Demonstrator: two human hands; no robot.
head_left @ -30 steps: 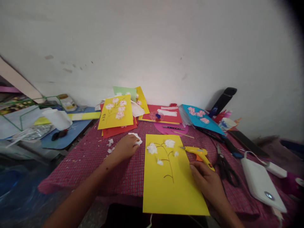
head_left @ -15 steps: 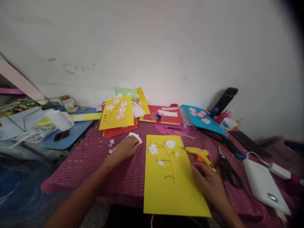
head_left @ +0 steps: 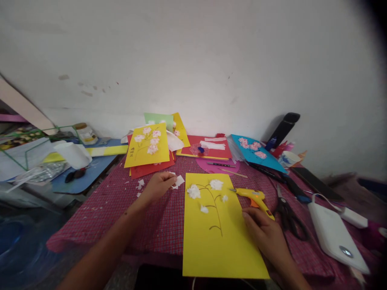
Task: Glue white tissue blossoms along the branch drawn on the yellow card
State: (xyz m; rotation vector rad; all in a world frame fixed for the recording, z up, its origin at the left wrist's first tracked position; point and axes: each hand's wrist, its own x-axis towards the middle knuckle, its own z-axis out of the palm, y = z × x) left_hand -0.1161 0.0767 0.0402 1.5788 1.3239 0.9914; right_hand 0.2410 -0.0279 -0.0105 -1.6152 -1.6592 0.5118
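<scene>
My left hand point(head_left: 160, 186) is closed in a pinch on a small piece of white tissue paper point(head_left: 179, 182), just left of a yellow card point(head_left: 223, 257). On that card is a drawn brown branch with two fuller white paper blossoms point(head_left: 216, 184) and two smaller tufts point(head_left: 204, 209). My right hand point(head_left: 266, 229) grips the card's right edge, thumb toward the sheet, its fingers partly hidden. Right above those fingers lies a yellow glue gun point(head_left: 252, 195), its nozzle over the card's upper right edge. White paper scraps point(head_left: 140, 184) lie left of my left hand.
Finished flower cards point(head_left: 148, 151) are stacked at the back left, a blue one point(head_left: 256, 155) at the back right. Black scissors point(head_left: 288, 217) and a white power bank point(head_left: 337, 237) sit on the right. Two pens or sticks point(head_left: 222, 164) lie behind the yellow card.
My left hand has shifted slightly right and up with the tissue piece, which now shows more beyond the fingertips. The right hand and yellow card stay nearly where they were.
</scene>
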